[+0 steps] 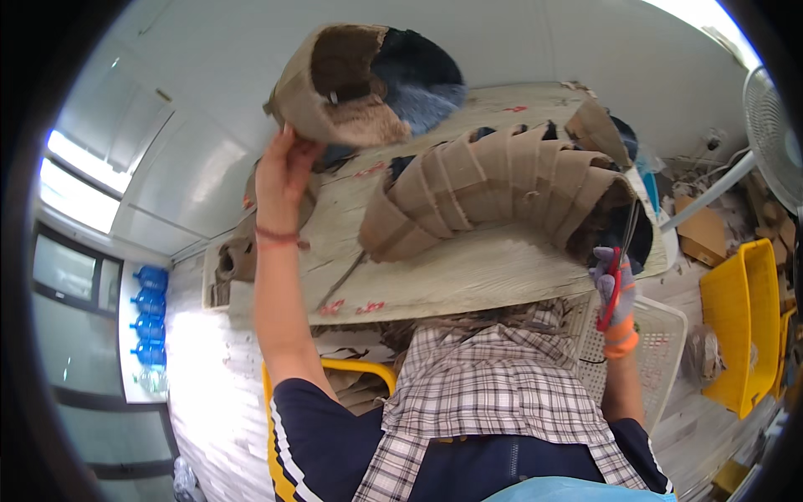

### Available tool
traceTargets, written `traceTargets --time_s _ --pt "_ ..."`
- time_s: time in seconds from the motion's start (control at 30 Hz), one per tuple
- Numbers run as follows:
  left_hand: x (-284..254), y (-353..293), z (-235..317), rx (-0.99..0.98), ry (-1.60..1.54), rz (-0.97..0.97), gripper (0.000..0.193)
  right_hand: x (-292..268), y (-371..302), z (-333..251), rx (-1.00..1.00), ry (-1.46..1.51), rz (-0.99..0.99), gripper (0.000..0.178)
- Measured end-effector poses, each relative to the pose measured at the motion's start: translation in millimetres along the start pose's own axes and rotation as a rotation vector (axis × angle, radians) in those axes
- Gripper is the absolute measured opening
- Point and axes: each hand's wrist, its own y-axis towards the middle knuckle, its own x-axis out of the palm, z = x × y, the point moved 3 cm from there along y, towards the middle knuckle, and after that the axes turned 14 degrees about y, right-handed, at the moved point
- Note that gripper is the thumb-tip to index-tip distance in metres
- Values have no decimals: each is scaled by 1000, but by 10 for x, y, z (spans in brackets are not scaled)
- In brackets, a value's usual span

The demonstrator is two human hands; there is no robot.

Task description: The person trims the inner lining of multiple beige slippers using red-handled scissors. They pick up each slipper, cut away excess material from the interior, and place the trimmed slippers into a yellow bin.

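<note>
My left hand (286, 171), bare with a cord at the wrist, is raised over the left back of the table and pinches the lower edge of a brown cloth hat (294, 99) with dark fur inside. The hat is tipped so its opening faces right. My right hand (623, 305), in a grey glove with an orange cuff, grips red-handled scissors (614, 289) with blades pointing away from me. Beyond the blades, a long curved row of nested brown fur-lined hats (493, 184) lies on the pale worktable (452, 289).
More brown pieces lie at the table's left end (238, 258) and far right corner (590, 130). A white plastic basket (669, 335) stands beside my right arm, with yellow crates (740, 326) farther right. A fan (774, 134) stands at the right. Blue water bottles (150, 314) line the left wall.
</note>
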Motion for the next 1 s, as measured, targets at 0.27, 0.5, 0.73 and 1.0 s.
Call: traceTargets --time_s 0.27,0.5,0.73,1.0 --pt "88 -2239 -784 -399 -344 179 29 1000 26 -941 -190 -807 -480 40" --pt "465 -3205 -1568 -566 -409 371 25 1228 -154 -281 68 -1284 -867 30" --pt "557 -3447 -1982 -639 -498 399 26 1261 -223 328 195 -1428 -1056 34" --pt "643 -3457 -2070 -609 -595 374 29 1236 -266 578 284 -1364 -1055 34"
